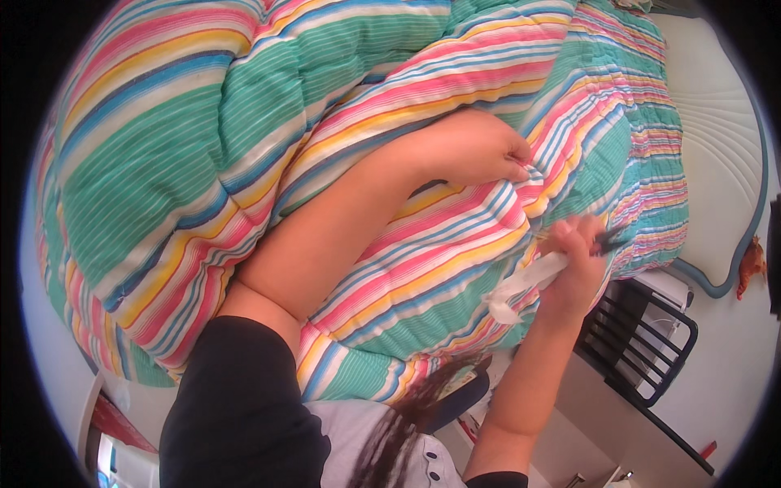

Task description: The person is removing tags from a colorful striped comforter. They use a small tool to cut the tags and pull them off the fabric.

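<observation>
A padded quilt [366, 256] with green, pink, yellow, blue and white stripes lies rumpled before me. My left hand [482, 149] pinches a fold of its fabric between thumb and fingers, with the forearm resting across the stripes. Just below and to the right, my right hand [576, 244] is closed around a whitish strip [531, 280], whose loose end curls towards the quilt. A dark, narrow object [610, 241] juts from the far side of that fist, too blurred to identify. The right hand is blurred and apart from the left.
Striped quilted bedding [653, 152] reaches a cream headboard [714, 140] with a blue-grey rim. Beside the bed, a black slatted rack [653, 348] stands on a cabinet [573, 402]. An orange-brown item [752, 265] is against the wall at the right. Strands of dark hair [396, 439] hang in view.
</observation>
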A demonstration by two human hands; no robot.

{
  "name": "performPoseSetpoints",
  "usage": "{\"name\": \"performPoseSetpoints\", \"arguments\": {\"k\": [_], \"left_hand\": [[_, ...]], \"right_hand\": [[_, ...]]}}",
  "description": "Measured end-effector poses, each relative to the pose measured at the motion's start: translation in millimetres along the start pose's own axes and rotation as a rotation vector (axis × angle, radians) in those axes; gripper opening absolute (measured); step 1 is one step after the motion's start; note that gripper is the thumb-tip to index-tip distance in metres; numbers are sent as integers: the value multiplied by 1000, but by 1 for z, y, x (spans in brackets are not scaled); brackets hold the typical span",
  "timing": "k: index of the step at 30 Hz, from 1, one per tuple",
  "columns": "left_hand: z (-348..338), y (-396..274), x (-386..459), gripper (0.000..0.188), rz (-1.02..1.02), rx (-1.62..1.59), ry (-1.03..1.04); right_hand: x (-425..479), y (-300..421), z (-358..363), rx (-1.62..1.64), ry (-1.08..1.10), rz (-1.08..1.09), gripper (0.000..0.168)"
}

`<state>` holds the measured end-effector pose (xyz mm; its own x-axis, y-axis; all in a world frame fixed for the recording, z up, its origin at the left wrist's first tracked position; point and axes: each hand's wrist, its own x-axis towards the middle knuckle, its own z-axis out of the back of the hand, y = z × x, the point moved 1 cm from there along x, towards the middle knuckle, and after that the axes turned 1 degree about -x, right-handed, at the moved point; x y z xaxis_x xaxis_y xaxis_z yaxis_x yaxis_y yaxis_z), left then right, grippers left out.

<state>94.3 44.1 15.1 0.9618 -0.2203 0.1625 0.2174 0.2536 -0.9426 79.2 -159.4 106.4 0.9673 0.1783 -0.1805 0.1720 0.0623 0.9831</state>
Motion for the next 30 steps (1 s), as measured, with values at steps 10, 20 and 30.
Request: {"name": "performPoseSetpoints", "arguments": {"k": [10,20,30], "left_hand": [[0,-4,-2,30,-8,10,-44],[-11,3,5,31,-14,26,-69],[-13,3,6,32,-10,-9,-60]], "right_hand": [[-82,-48,-10,-781,239,821,38],[-152,-68,0,-820,178,662,36],[-103,-21,-1,165,280,209,35]]}}
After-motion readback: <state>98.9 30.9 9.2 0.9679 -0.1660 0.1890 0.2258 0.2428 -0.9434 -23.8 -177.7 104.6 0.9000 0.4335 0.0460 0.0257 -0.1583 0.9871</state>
